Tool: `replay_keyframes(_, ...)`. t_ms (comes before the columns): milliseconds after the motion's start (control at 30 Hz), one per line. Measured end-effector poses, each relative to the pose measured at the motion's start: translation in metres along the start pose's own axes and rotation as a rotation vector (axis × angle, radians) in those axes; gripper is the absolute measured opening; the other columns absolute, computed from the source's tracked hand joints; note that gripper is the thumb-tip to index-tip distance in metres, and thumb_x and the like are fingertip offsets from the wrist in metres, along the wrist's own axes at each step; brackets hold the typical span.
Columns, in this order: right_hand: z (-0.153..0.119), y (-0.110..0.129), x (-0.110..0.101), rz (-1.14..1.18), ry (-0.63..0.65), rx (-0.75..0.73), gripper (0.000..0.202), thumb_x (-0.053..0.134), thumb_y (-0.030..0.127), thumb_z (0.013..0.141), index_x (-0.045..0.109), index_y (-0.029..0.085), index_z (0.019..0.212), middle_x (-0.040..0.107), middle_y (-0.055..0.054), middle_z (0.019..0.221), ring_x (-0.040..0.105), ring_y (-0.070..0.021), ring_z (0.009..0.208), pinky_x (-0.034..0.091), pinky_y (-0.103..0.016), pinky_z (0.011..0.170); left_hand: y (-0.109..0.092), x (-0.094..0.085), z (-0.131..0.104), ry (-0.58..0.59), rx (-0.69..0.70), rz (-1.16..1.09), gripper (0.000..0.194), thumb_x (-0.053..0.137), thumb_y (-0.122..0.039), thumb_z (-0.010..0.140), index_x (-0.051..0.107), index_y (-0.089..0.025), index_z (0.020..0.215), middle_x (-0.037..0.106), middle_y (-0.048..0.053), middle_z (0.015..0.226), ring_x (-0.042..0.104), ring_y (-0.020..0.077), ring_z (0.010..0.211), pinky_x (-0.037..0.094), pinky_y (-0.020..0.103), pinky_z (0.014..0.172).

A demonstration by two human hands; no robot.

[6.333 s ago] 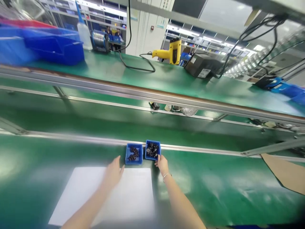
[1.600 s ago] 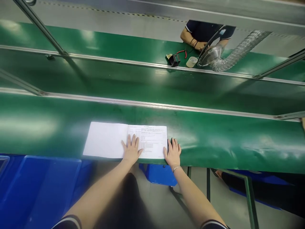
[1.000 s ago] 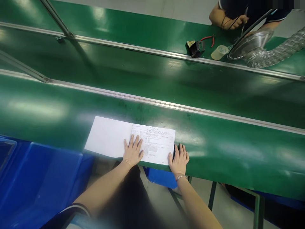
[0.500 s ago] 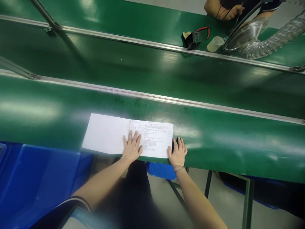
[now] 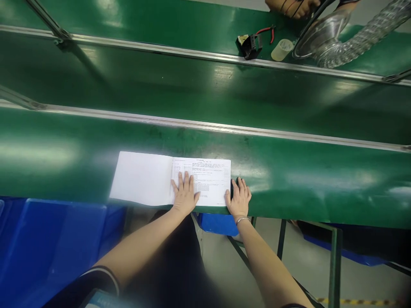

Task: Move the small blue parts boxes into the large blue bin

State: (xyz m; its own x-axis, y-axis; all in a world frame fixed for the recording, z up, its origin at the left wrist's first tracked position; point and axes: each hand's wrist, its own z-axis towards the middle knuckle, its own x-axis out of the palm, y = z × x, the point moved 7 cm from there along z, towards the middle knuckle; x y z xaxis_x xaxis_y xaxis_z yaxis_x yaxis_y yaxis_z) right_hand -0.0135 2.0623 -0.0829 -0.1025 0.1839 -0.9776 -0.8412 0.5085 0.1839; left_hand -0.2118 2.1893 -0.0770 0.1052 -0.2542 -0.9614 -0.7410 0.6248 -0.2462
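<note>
An open booklet (image 5: 144, 179) lies flat near the front edge of the green worktable (image 5: 289, 179). Its left page is blank white; the right one carries small printed text too fine to read. My left hand (image 5: 185, 193) rests on the lower part of the printed page, fingers spread. Just past the booklet's right edge, my right hand (image 5: 238, 196) lies on the tabletop, fingers stretched out and the thumb at the page's edge. Around my right wrist is a thin bracelet (image 5: 242, 219).
Metal rails (image 5: 205, 125) run across the table. On the far side are a black part (image 5: 250, 47), red-handled pliers (image 5: 272, 35), a tape roll (image 5: 281, 50), a ducted hood (image 5: 321, 38) and another person's arm (image 5: 289, 6). Blue bins (image 5: 64, 244) stand at lower left.
My left hand has slid slightly right across the printed page. My right hand stays beside the booklet. The whole view has shifted a little.
</note>
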Motion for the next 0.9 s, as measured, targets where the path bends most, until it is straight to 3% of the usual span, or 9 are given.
replay_keyframes(167,0.000,0.000,-0.001,0.023,-0.003,-0.001,0.048,0.042,0.037,0.093,0.045,0.017,0.137,0.038,-0.014,0.150,0.025,-0.0275,0.144,0.023,-0.050,0.114,-0.014,0.003,0.008,0.037,0.127,0.016,0.075,0.034,-0.054,0.094,0.021,-0.007,0.151,0.007,0.018,0.160,-0.006,0.0407,0.146,0.000,0.072,0.111)
replay_keyframes(467,0.001,-0.001,-0.003,0.082,-0.013,-0.006,0.050,0.044,0.040,0.092,0.045,0.018,0.137,0.038,-0.013,0.151,0.027,-0.0287,0.143,0.024,-0.052,0.114,0.007,-0.001,-0.005,0.184,0.483,0.051,0.108,0.042,-0.083,0.073,0.016,-0.015,0.153,0.005,0.015,0.160,-0.010,0.0385,0.146,-0.006,0.071,0.110)
replay_keyframes(633,0.001,-0.003,-0.003,0.122,-0.013,0.000,0.049,0.043,0.039,0.092,0.045,0.019,0.138,0.038,-0.012,0.151,0.028,-0.0283,0.143,0.024,-0.052,0.114,0.017,-0.002,-0.003,0.199,0.506,0.078,0.099,0.044,-0.077,0.078,0.015,-0.018,0.153,0.004,0.014,0.161,-0.009,0.0366,0.147,-0.005,0.070,0.110)
replay_keyframes(900,0.003,-0.004,-0.001,0.094,-0.021,0.038,0.046,0.038,0.029,0.094,0.042,0.017,0.138,0.043,-0.013,0.148,0.030,-0.0268,0.142,0.025,-0.050,0.113,0.057,-0.020,0.009,0.205,0.520,0.071,0.098,0.051,-0.074,0.077,0.018,-0.021,0.152,0.011,0.011,0.161,-0.002,0.0345,0.148,-0.008,0.065,0.113)
